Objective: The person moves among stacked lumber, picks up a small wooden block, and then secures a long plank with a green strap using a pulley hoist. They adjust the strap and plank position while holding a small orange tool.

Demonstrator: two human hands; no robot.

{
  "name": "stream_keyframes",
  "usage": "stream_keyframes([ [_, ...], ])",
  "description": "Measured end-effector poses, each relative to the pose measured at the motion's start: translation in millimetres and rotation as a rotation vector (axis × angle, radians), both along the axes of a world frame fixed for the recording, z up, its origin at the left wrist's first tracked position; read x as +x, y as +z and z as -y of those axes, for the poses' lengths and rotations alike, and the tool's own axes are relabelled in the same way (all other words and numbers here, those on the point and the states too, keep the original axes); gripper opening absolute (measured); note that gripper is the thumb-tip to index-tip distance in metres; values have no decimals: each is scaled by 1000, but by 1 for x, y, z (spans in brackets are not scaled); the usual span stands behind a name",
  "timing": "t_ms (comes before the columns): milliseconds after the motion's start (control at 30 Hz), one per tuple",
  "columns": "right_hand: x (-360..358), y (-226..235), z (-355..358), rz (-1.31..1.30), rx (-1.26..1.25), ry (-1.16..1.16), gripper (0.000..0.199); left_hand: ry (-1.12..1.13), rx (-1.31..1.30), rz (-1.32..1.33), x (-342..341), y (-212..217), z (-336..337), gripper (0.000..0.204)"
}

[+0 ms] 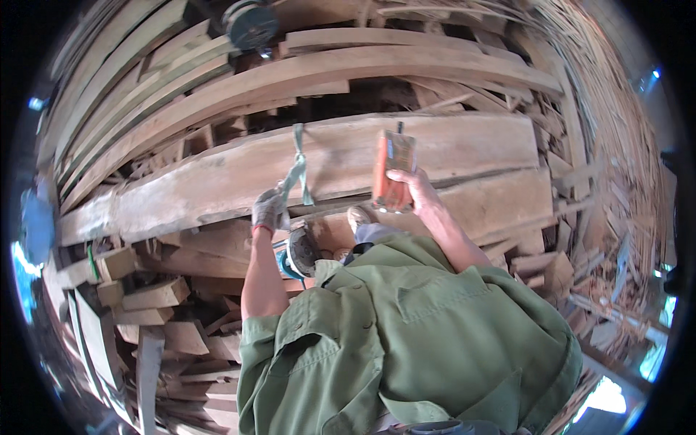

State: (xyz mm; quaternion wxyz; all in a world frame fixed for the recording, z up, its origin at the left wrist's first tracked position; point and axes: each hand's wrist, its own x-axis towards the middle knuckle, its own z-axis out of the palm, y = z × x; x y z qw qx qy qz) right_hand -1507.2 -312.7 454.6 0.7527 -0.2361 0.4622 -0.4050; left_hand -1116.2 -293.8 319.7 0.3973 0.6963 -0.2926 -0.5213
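My left hand (pixel 269 209), in a greyish work glove, closes on the lower part of a pale green cloth strip (pixel 299 168). The strip is knotted, and one end lies across a wide wooden slab (pixel 217 177). In my bare right hand (pixel 415 188) is an orange, box-shaped device (pixel 384 163) with a short dark stub on top. The thumb lies across its face, and it is held above the slab, to the right of the strip. Just below my left hand sits a teal and dark grey object (pixel 301 252), too unclear to name.
Long beams (pixel 312 67) are stacked beyond the slab, with a dark green spool-like object (pixel 250 25) at the far left. Cut blocks (pixel 156 293) pile up at the near left. Thin strips and scraps (pixel 609 116) heap on the right. My shoe (pixel 358 217) shows at the slab's near edge.
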Motion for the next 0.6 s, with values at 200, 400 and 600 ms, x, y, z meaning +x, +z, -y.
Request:
stream_keyframes([
  [200, 4, 1, 0, 35, -33, -26, 44, 70, 15, -44, -3, 2, -3, 22],
  [400, 4, 0, 3, 16, -18, -43, 39, -2, 26, 90, -11, 11, -1, 22],
  [600, 2, 3, 0, 56, -85, -35, 43, 103, 40, -101, -9, 2, 2, 19],
])
